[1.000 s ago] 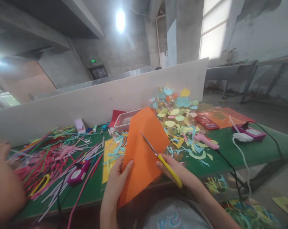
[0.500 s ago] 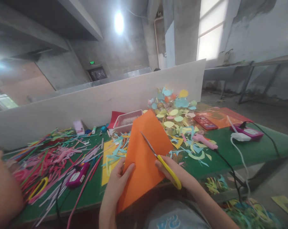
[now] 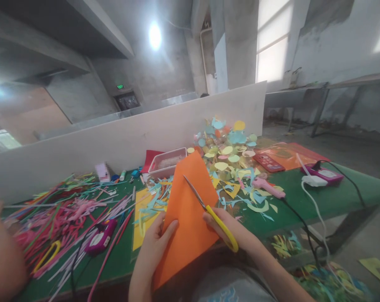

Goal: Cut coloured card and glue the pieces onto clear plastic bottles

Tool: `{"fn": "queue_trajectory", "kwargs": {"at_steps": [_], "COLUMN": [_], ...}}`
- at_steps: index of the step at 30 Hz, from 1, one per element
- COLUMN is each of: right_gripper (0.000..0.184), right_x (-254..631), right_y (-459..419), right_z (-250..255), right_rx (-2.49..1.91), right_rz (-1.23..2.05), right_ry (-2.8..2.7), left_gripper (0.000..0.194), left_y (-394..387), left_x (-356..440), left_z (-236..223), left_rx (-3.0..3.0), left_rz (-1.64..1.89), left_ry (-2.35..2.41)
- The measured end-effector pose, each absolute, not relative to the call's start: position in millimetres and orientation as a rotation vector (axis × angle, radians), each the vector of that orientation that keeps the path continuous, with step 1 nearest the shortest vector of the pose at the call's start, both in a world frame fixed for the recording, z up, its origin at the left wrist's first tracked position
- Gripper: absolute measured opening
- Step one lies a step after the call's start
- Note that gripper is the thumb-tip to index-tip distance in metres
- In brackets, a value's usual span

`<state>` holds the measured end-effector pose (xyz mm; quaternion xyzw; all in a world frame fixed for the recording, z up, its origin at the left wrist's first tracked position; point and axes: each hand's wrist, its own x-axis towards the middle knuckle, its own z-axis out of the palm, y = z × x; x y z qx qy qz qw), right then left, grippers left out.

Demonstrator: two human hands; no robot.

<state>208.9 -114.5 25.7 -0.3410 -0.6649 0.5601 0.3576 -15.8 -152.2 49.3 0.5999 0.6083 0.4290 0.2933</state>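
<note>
My left hand (image 3: 153,243) grips the lower left edge of a folded orange paper sheet (image 3: 190,209), thumb on top, holding it up over the near edge of the green table (image 3: 334,197). My right hand (image 3: 233,230) holds yellow-handled scissors (image 3: 208,209) by the handles. The metal blades lie across the front of the orange sheet, pointing up and left, and look closed or nearly so.
Coloured paper strips (image 3: 67,209) and a purple device (image 3: 100,239) lie at the left. Paper cut-outs (image 3: 230,147), a pink tray (image 3: 167,161), a pink glue gun (image 3: 267,186) and a power strip with cables (image 3: 314,180) sit to the right. Another person's arm (image 3: 4,260) shows far left. A white divider (image 3: 130,134) backs the table.
The orange sheet and both hands have shifted slightly left and down in view as the camera moved. The scissors stay on the sheet.
</note>
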Motion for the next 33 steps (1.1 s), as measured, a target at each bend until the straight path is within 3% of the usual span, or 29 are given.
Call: {"fn": "queue_trajectory", "kwargs": {"at_steps": [6,13,21,28,33], "right_gripper": [0.044,0.056,0.051,0.058,0.052], "right_x": [212.9,213.0,217.5,211.3,213.5], "right_y": [-116.0,-114.2,-117.4,-111.5,-112.0], "right_z": [25.8,35.4,35.0,30.8,28.0], "right_rx": [-0.91,-0.979,-0.922,-0.94,-0.889], "right_rz": [1.433,1.369,1.378,1.325,1.405], "right_ry": [-1.783,-1.762,-1.851,-1.724,-1.759], "left_gripper": [0.042,0.039,0.044,0.046,0.046], "left_y": [-152.0,-152.3,-155.0,-154.0,-156.0], "left_x": [-11.8,-7.6,-4.5,-3.9,-2.2], "left_z": [51.3,53.6,55.7,53.9,55.7], "left_rx": [1.58,1.583,1.472,1.403,1.352], "left_rz": [1.13,1.074,1.044,1.011,0.994], "left_ry": [1.59,1.57,1.444,1.359,1.347]}}
